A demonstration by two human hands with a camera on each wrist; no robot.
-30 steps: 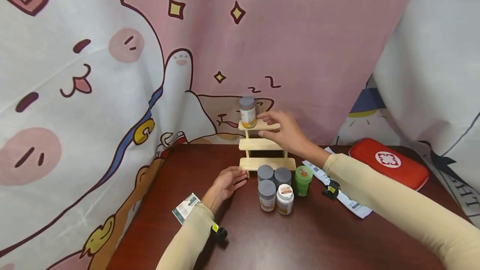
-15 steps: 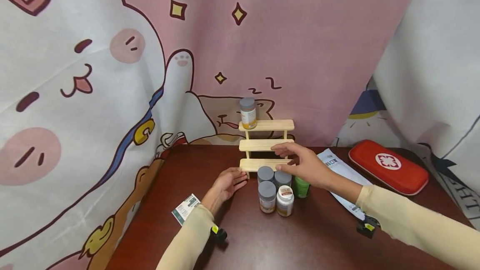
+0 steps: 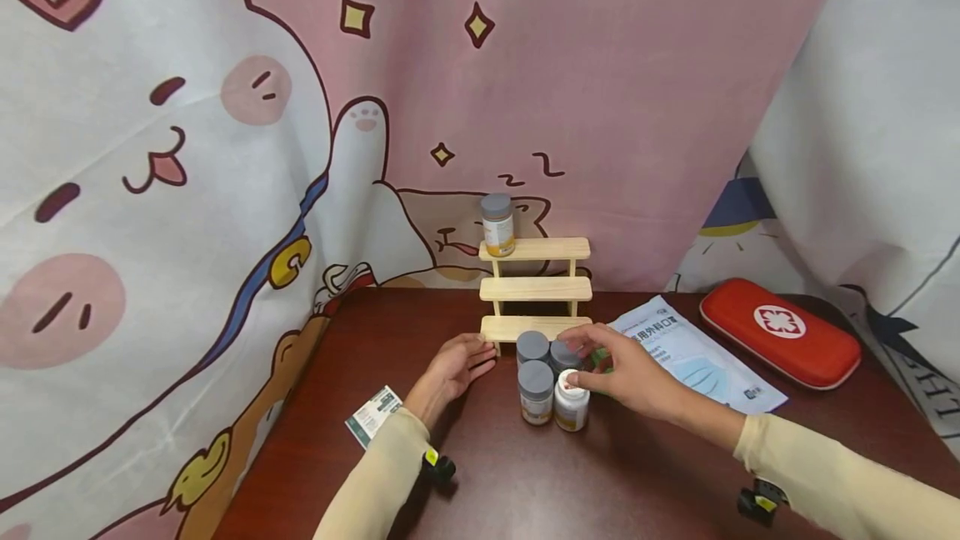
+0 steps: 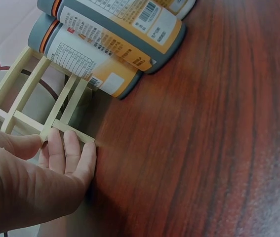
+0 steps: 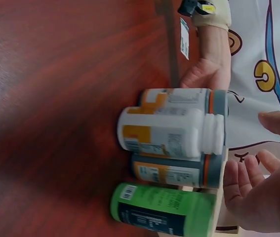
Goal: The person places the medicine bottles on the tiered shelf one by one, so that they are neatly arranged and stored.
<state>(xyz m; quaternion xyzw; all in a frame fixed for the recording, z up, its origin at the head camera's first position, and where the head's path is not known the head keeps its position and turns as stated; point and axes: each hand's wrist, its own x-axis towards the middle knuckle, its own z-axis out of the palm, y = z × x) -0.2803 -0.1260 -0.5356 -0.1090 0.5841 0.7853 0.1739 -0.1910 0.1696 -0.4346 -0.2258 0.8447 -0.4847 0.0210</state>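
A three-tier wooden display stand (image 3: 535, 289) stands at the back of the table. My left hand (image 3: 450, 369) grips the left end of its lowest tier, thumb and fingers on the wood in the left wrist view. On the top tier, at the left, is a grey-lidded bottle (image 3: 498, 225). Three more grey-lidded bottles (image 3: 536, 405) and a white-capped bottle (image 3: 572, 413) stand clustered before the stand. Over them is my right hand (image 3: 630, 369), thumb and fingers spread above the lids, holding nothing. A green bottle (image 5: 164, 207), mostly hidden in the head view, stands beside them.
A face mask packet (image 3: 705, 361) lies right of the bottles, with a red zip case (image 3: 780, 332) beyond it. Left of my left hand lies a small printed card (image 3: 372, 415). A printed cartoon curtain (image 3: 637, 107) hangs behind the table (image 3: 510, 490).
My right hand has moved from beside the top tier down and forward to above the bottle cluster, uncovering the stand and much of the mask packet. My left hand keeps its place on the stand.
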